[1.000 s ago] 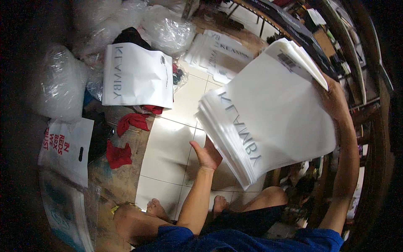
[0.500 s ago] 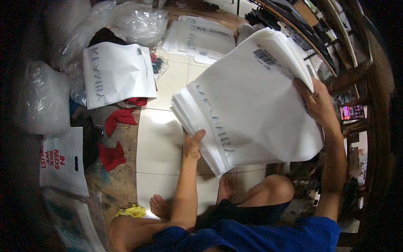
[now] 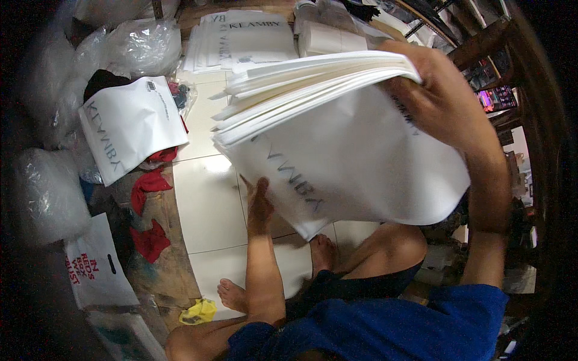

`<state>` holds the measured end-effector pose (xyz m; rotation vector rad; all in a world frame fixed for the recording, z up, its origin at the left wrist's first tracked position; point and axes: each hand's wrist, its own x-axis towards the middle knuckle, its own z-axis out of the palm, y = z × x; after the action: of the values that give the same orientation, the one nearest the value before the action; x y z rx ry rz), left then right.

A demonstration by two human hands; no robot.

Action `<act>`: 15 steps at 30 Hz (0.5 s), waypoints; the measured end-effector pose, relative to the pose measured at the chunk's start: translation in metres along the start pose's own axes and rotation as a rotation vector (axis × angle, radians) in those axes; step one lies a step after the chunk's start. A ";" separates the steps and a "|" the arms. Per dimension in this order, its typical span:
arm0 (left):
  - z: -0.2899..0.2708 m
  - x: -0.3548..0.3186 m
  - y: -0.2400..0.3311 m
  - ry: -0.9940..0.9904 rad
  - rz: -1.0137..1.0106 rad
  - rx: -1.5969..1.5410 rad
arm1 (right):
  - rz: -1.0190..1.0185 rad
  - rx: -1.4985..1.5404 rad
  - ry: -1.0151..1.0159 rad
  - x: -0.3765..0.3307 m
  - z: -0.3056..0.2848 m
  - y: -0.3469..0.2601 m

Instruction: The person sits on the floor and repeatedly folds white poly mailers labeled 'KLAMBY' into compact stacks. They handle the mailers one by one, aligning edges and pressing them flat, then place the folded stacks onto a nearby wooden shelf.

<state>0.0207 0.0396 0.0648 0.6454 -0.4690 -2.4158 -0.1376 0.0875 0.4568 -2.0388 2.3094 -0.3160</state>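
Observation:
A thick stack of frosted white plastic bags [image 3: 361, 162] with dark lettering hangs in front of me above the floor. My right hand [image 3: 424, 96] is closed around its upper right edge, the fingers partly hidden by the bags. At the far left side, the stack's edges fan out into separate layers. My left hand [image 3: 260, 204] is just beside the lower left edge of the stack, thumb up and fingers apart, holding nothing; it looks slightly blurred.
Another pile of white bags [image 3: 259, 39] lies at the back on the tiled floor [image 3: 208, 198]. To the left are a single white bag [image 3: 135, 129], clear plastic bundles [image 3: 51, 192], red cloth scraps [image 3: 150, 240] and a yellow scrap [image 3: 197, 311]. A lit phone [image 3: 497, 98] stands at right.
My left hand has come off the stack's left edge and opened. My right hand has tilted the stack, so its layered edges now face up and spread. The view has shifted.

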 end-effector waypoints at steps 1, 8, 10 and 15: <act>0.009 0.002 0.013 -0.012 0.010 0.032 | -0.025 -0.003 0.015 0.005 -0.005 -0.011; -0.010 0.018 0.021 -0.016 -0.108 -0.211 | 0.100 0.092 0.071 0.004 -0.024 -0.040; -0.012 0.013 0.025 -0.019 -0.088 -0.205 | 0.143 0.137 0.078 0.002 -0.022 -0.029; 0.002 0.000 0.058 -0.014 0.019 0.186 | 0.328 0.414 0.132 -0.021 0.011 0.040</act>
<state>0.0458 -0.0045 0.0939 0.6992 -0.7092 -2.3784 -0.1720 0.1112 0.4368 -1.4631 2.3479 -0.8459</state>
